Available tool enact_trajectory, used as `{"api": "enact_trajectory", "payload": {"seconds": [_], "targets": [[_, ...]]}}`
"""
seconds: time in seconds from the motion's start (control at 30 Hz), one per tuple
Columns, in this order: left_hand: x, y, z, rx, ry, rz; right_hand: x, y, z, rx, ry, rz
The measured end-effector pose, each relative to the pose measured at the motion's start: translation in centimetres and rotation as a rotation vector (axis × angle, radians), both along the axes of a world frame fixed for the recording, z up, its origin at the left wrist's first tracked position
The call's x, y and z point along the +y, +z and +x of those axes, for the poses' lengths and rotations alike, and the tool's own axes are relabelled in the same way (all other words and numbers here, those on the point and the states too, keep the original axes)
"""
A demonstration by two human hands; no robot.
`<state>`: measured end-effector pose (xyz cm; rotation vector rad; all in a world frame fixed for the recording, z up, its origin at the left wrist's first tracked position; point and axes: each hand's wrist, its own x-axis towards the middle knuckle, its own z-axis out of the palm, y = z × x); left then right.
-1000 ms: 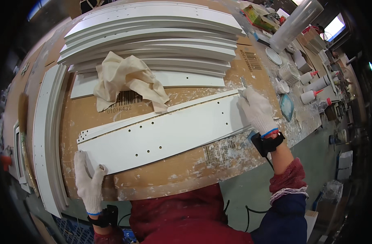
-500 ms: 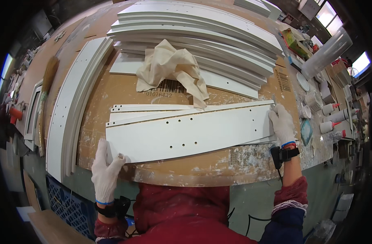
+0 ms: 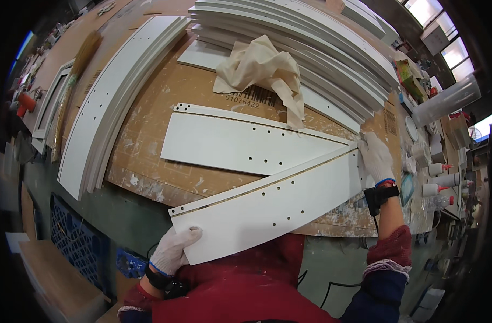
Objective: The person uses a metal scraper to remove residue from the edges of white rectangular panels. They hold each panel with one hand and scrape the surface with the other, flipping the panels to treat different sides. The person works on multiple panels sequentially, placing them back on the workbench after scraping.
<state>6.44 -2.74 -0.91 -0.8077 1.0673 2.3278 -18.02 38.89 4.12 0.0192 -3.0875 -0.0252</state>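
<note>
Shifting a drilled white panel (image 3: 267, 207) appears under way: its left end juts past the near edge of the cardboard sheet (image 3: 146, 148). The left hand (image 3: 173, 247) pinches that end; the right hand (image 3: 376, 159) grips the other. Next seemingly calls for level, two-handed support.

Workshop. Cardboard-topped bench (image 3: 143, 167), spattered white. Drilled boards (image 3: 103, 94) stacked in quantity, far side and left. Brush (image 3: 87, 48) at left; red-tipped squeeze bottles (image 3: 431, 190) and a clear bottle (image 3: 435, 203) at right. Blue crate (image 3: 76, 237) low at left, green floor (image 3: 332, 264). Left hand (image 3: 173, 250) and right hand (image 3: 376, 157) both in knit work gloves.
</note>
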Motion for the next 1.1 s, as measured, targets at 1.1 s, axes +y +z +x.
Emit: {"api": "enact_trajectory", "payload": {"seconds": [1.1], "targets": [[-0.7,-2.8,0.1,0.123,0.009,0.341,-28.5,0.1,10.9,-0.576,0.546,-0.252]]}}
